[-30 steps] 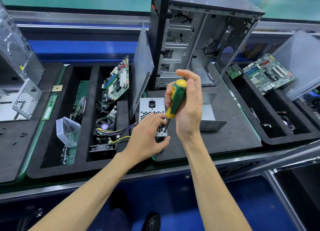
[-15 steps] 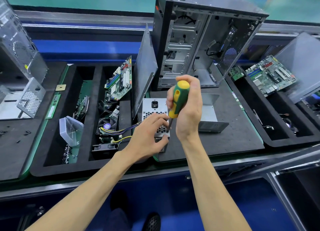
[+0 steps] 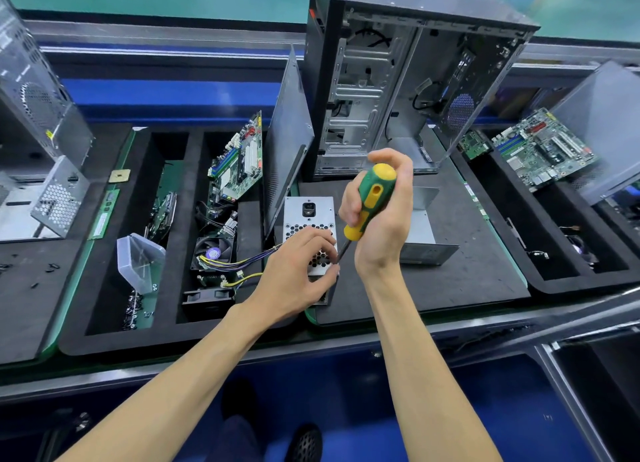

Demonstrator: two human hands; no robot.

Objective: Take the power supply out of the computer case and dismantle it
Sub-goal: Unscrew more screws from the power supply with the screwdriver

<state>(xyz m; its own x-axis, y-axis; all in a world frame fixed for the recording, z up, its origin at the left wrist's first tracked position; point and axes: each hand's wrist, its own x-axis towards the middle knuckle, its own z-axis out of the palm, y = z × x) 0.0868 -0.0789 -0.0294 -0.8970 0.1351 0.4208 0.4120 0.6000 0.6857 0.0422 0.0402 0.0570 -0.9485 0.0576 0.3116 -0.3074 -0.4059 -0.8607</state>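
Screwdriver [image 3: 370,202] unchanged vs half a second ago: right hand [image 3: 381,216] wrapped round its green-yellow handle, tip at the near right corner of the power supply [image 3: 309,216]. Left hand [image 3: 298,271] still curled over the perforated steel face, pinching at the tip; screw itself hidden by fingers. PSU sits on the black foam mat [image 3: 467,274], in front of the open grey sheet-metal computer case [image 3: 408,81].

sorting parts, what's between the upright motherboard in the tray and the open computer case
In the head view, a detached grey side panel stands on edge between the motherboard and the computer case, leaning toward the case.
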